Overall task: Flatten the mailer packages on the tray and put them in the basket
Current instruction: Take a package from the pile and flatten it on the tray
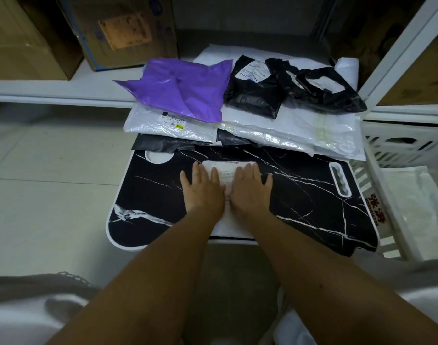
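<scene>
Small white mailer (pixel 226 174), seemingly flat (hands covering most)

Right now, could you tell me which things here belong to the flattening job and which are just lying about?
Job: white mailer pressed flat by left hand and right hand; tray; purple mailer; black mailers; basket.
Lying about: cardboard boxes; shelf.

Two hands, the left hand (pixel 202 189) and right hand (pixel 250 189), are pressing one white mailer (pixel 225 170) on one tray (pixel 312 207). Far behind are lying one purple mailer (pixel 180 90), two black mailers (pixel 252 95) (pixel 322 90). One basket (pixel 387 145) is sitting right.
</scene>
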### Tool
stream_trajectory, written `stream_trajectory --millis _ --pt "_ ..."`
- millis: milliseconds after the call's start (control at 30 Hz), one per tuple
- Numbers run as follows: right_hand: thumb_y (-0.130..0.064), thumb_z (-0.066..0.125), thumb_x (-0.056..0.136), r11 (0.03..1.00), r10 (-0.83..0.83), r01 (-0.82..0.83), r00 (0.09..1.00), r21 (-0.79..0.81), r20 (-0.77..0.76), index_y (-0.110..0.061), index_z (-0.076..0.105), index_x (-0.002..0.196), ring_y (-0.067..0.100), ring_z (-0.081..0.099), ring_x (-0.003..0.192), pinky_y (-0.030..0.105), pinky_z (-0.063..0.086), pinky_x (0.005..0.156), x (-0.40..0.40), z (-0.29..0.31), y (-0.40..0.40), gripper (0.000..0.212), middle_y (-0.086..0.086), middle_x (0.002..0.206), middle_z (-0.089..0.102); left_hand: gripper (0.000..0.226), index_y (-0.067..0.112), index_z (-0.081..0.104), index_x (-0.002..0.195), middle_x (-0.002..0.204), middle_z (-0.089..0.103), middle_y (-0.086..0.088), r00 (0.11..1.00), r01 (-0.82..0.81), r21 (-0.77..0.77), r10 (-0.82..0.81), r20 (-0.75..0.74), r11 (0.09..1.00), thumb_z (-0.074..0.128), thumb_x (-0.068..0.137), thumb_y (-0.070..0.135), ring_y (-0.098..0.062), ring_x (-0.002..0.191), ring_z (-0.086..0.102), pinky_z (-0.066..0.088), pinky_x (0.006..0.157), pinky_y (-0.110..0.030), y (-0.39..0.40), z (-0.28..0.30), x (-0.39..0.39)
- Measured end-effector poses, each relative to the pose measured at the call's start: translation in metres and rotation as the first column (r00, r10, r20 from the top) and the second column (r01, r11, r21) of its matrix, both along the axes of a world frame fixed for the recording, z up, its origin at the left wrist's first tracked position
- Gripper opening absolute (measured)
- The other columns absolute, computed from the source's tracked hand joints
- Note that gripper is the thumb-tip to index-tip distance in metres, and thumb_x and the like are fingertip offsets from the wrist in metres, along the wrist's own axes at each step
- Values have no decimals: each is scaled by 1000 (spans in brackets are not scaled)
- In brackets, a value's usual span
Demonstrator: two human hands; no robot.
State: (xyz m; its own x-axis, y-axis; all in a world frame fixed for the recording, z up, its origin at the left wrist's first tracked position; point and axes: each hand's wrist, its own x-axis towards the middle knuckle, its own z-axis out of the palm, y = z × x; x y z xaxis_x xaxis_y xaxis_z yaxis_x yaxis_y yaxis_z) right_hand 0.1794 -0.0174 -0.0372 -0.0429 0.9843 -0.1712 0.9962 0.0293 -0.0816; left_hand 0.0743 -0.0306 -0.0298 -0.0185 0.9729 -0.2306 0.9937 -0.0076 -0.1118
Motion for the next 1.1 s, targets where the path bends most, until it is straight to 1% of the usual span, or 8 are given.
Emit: stream_trajectory --millis 100,200,300,433,567,833,967,1100 --pt "-26 32 102 984 142 -129 983 119 -113 -19 30 146 22 1 150 50 8 118 2 -2 -22 44 6 160 14 56 21 10 152 161 -4 -8 987 154 68 -157 39 986 31 101 28 -27 147 -10 2 117 -54 -12 4 0" --pt "-28 32 104 984 175 -166 969 66 -176 -14 21 152 22 2 150 44 9 120 4 -6 -45 51 8 161 12 58 18 7 153 161 -1 -4 965 258 10 -258 40 966 29 101 29 -22 148 -8 1 118 -54 -26 4 -2" --pt "-31 32 104 985 172 -172 975 13 -140 -11 10 154 23 4 150 50 18 119 10 -11 -63 59 9 162 5 60 17 -5 153 161 -9 -5 945 326 -76 -324 41 942 22 102 34 -20 148 -9 1 117 -56 -39 4 -9" --pt "-49 18 103 977 161 -173 982 -127 -99 -22 -4 155 19 -6 149 57 8 118 23 -5 -62 62 3 162 -9 74 19 -13 151 158 -19 -2 918 394 -209 -394 41 895 16 97 60 -16 147 -12 1 117 -55 -44 11 -27" --pt "-55 16 101 974 151 -155 988 -166 -39 -23 -8 154 22 -7 149 61 6 116 20 0 -62 66 5 162 -11 94 18 -17 150 157 -24 -2 928 365 -251 -372 18 897 23 86 76 -16 147 -13 2 117 -56 -49 8 -32" --pt "-49 21 102 989 136 -140 989 -57 -58 -21 -1 154 22 -3 150 56 9 117 8 -12 -95 63 7 162 -4 87 16 -13 151 159 -18 -3 945 323 -203 -327 17 924 23 92 68 -17 148 -9 4 117 -54 -48 6 -26" --pt "-55 5 97 976 203 -201 979 -86 11 -26 -13 153 20 -14 148 58 2 117 24 -17 -100 65 3 162 -14 103 15 -12 151 159 -17 -3 960 281 -222 -274 63 934 28 82 80 -19 148 -8 5 117 -56 -44 8 -23" --pt "-52 8 101 975 208 -205 978 -86 17 -29 -17 151 19 -17 148 59 -1 117 28 -20 -100 60 0 161 -18 106 17 -14 151 159 -19 -2 955 297 -257 -287 77 919 37 81 78 -23 148 -7 8 116 -59 -39 10 -27"
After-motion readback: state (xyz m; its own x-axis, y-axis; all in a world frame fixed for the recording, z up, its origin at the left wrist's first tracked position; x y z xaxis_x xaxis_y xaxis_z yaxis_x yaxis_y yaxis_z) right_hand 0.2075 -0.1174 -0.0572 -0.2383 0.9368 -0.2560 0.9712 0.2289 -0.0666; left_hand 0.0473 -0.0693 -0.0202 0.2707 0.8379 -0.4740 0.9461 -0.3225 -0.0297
